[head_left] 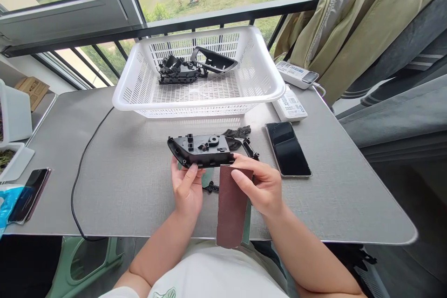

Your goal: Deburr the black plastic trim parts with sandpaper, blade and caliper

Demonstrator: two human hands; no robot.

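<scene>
My left hand [187, 188] is closed on the lower left edge of a black molded plastic housing [200, 149], its thumb on the near rim. The housing is tilted so its inner side, with posts and clips, shows. Between the thumb and fingers of my right hand [260, 184] is a sheet of brown-red sandpaper [232, 209] with a green back, hanging down in front of me. The right fingertips reach the housing's right end. Behind it lies a crumpled black piece [237, 136], and a small black plastic part [211, 187] sits on the table under my hands.
A white plastic basket [199, 107] with several black plastic parts stands at the back. To the right lie a phone [288, 149] and two white boxy devices. A black cable [81, 167], another phone [34, 191] and planters are at the left. Trousers hang over the railing.
</scene>
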